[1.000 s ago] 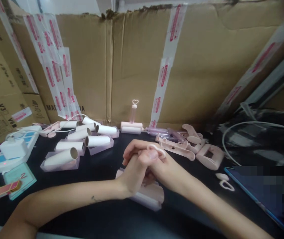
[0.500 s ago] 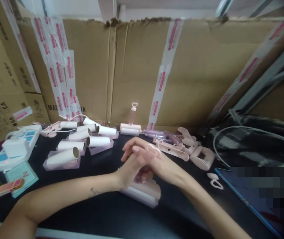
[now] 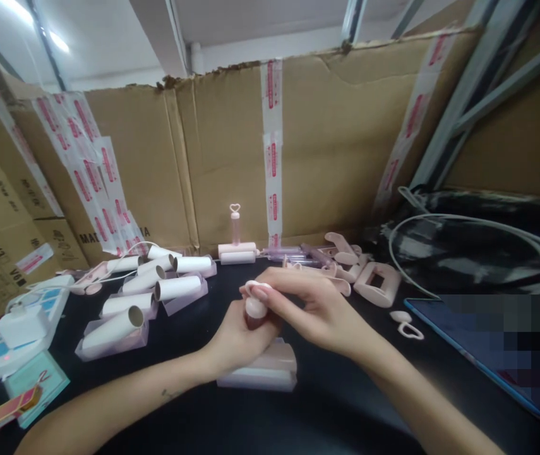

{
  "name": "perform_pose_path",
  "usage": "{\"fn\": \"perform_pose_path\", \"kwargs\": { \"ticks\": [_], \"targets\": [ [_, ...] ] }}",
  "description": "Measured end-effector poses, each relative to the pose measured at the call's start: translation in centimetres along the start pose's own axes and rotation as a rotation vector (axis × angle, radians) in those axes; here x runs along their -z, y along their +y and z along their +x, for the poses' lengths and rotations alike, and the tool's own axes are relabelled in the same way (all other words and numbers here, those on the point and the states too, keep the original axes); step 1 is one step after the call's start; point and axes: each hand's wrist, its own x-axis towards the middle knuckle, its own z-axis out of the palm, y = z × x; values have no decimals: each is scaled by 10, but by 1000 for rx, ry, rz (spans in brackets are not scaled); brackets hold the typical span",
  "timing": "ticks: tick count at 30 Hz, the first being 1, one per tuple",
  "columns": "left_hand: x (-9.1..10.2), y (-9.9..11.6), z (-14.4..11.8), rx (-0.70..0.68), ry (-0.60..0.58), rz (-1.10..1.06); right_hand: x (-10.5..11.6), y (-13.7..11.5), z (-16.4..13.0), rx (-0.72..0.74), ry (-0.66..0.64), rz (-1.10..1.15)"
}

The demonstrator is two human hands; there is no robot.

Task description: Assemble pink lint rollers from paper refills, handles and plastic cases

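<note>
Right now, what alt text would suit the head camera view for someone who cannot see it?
Two bare hands meet over a black table: the left hand grips a pink handle while the right hand pinches its white heart-shaped cap. White paper rolls lie left, before cardboard walls.

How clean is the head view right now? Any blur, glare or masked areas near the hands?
Head view: hands and the pink handle cap look soft, slightly blurred; ceiling light blows out top left; a pixelated patch masks the tablet at right; edges bow from wide-angle distortion.

likely packing workshop | taped cardboard walls (image 3: pixel 345 139) | rows of paper rolls (image 3: pixel 175 287)
</note>
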Motion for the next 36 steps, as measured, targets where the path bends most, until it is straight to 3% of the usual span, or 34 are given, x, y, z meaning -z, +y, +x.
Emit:
{"fn": "perform_pose_path", "kwargs": {
  "ticks": [4, 10, 14, 16, 19, 22, 24, 30, 36],
  "targets": [
    [0, -1, 0, 54, -1, -48, -1, 7, 1, -35, -30, 59],
    [7, 12, 0, 143, -155, -32, 18, 25, -14, -171, -109, 102],
    [31, 18, -7, -79, -257, 229, 15, 27, -32, -310, -309, -200],
    [47, 14, -19, -167, -232, 316, 4, 28, -41, -301, -381, -345],
    [63, -6, -42, -178, 5, 422, -10, 37, -47, -251, -420, -418],
    [63, -30, -63, -198, 267, 522, -13, 57, -37, -258, -381, -473],
    [59, -41, -69, -199, 298, 571, -12, 77, -22, -311, -333, -551],
    [56, -45, -68, -288, 44, 711, -16, 143, 33, -434, -196, -703],
    [56, -39, -67, -287, -17, 813, -24, 178, 60, -448, -116, -776]
  ]
}}
